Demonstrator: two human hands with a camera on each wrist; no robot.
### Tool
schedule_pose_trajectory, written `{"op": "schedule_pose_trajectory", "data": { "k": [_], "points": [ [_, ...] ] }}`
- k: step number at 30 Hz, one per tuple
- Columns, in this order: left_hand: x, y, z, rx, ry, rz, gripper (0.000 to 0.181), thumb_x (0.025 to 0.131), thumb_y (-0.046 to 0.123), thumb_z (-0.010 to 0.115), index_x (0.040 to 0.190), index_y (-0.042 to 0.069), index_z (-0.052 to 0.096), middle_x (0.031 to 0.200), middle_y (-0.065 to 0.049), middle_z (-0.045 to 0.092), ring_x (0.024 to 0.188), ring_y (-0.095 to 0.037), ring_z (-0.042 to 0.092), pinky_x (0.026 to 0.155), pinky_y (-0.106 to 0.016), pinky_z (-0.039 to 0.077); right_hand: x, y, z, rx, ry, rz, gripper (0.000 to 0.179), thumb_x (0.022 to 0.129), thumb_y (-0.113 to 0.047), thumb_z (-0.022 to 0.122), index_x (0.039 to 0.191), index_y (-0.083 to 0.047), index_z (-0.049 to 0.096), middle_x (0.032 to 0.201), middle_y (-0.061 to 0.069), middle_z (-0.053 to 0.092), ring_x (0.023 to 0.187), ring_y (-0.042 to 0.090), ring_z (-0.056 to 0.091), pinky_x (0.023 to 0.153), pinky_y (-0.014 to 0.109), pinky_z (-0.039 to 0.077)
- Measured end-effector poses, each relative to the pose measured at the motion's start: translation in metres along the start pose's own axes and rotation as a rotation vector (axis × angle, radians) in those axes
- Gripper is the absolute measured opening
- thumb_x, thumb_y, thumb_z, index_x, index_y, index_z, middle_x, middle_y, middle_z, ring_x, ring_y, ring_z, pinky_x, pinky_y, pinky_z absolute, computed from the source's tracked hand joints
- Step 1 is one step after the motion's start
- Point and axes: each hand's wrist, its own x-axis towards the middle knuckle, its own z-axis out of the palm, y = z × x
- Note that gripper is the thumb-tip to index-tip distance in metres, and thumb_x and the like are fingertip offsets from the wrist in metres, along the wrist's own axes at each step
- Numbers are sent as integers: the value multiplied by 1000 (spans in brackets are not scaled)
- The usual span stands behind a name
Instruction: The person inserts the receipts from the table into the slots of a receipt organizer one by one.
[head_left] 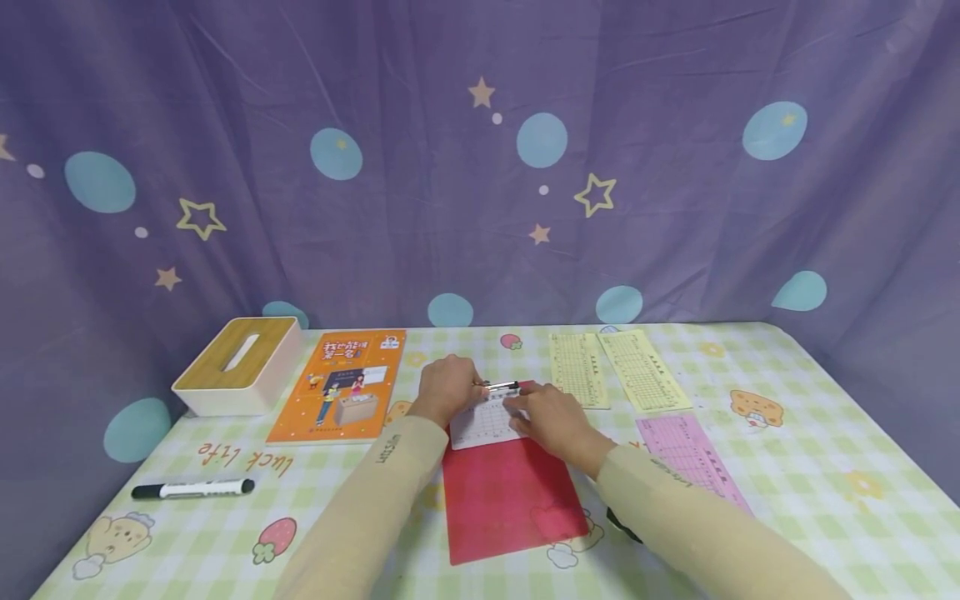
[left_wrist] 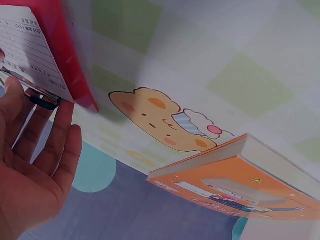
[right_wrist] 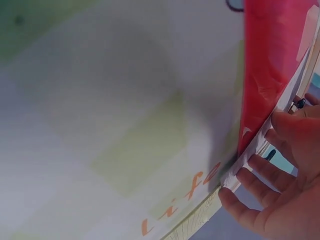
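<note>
A red clipboard point(head_left: 510, 500) lies in front of me, with a white printed form point(head_left: 480, 425) on its upper part. At its top edge is a metal clip point(head_left: 501, 387) with black ends. My left hand point(head_left: 447, 390) pinches the clip; in the left wrist view its thumb is on the metal and its fingers point(left_wrist: 62, 130) reach past the board's edge. My right hand point(head_left: 553, 421) rests on the form's right side. In the right wrist view its slightly bent, spread fingers point(right_wrist: 270, 172) touch along the paper's edge.
On the left are a tissue box point(head_left: 240, 367), an orange book point(head_left: 337, 387) and a black-and-white marker point(head_left: 192, 489). Yellow printed slips point(head_left: 643, 371) lie at the back right, a pink slip point(head_left: 690, 454) nearer. A black object point(head_left: 622, 527) is partly hidden by the right sleeve.
</note>
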Motion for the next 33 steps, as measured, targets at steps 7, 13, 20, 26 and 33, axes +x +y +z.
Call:
{"op": "schedule_pose_trajectory", "data": {
  "k": [7,13,20,26,33],
  "points": [
    [0,0,-1,-38,-21,-13,25,91,32,78,109,15,81,102,-2,76,81,-18,60,85,-38,49,-3,0,-1,-9,-25,-16,41,93,-24,76,132,-15,69,126,15,65,104,32,65,88,45,56],
    [1,0,0,-104,-32,-19,24,91,27,78,110,12,80,106,-5,76,86,-18,62,90,-36,52,-3,1,-1,-12,-52,-21,44,94,-25,75,136,-15,66,128,15,64,107,32,65,90,44,56],
    [0,1,-1,-87,-41,-20,25,91,28,79,110,12,81,103,-4,76,85,-18,63,90,-36,52,-7,0,3,-77,-23,-39,45,96,-26,72,139,-16,65,124,14,61,103,29,62,80,45,56],
    [0,1,-1,-8,-16,19,24,91,30,78,109,14,81,102,-2,77,81,-17,62,88,-37,51,-10,-3,5,-109,19,-57,44,95,-24,73,138,-16,65,120,12,60,104,26,57,80,42,54],
    [3,1,1,-37,-17,33,21,91,25,78,105,9,81,99,-4,76,82,-17,62,90,-35,53,-12,-4,4,-26,44,-95,40,93,-15,75,133,-18,69,116,15,61,98,28,58,78,41,54]
  ]
}}
